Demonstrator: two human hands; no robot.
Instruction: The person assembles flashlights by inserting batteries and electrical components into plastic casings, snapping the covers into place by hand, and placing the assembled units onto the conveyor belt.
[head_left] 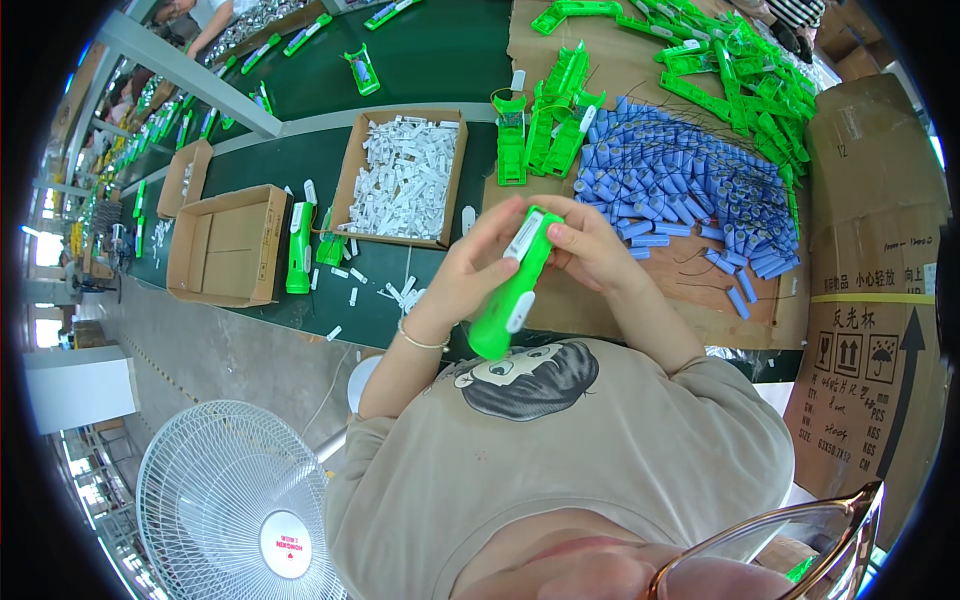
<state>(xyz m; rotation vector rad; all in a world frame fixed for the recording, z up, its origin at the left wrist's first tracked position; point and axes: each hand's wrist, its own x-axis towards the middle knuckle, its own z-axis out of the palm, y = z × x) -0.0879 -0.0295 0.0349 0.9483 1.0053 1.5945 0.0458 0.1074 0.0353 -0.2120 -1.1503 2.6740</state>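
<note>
Both hands hold a green plastic flashlight casing (517,287) at a slant in front of my chest, with its wider rounded end pointing down toward me. A white part sits in its upper half and another on its side lower down. My left hand (482,250) grips the upper left side, its thumb on the white part. At the upper end my right hand (592,243) presses with its thumb, the fingers curled behind. Beyond the hands stands a cardboard box of small white plastic parts (405,165). To the right lies a heap of blue cylindrical batteries (680,175) with dark wires.
Green casing halves (720,60) are piled at the far right, and several more (550,120) lie nearer. A shallow cardboard box (225,250) and an upright casing (300,248) stand left. Large cartons (865,250) border the right. A white fan (240,510) stands lower left.
</note>
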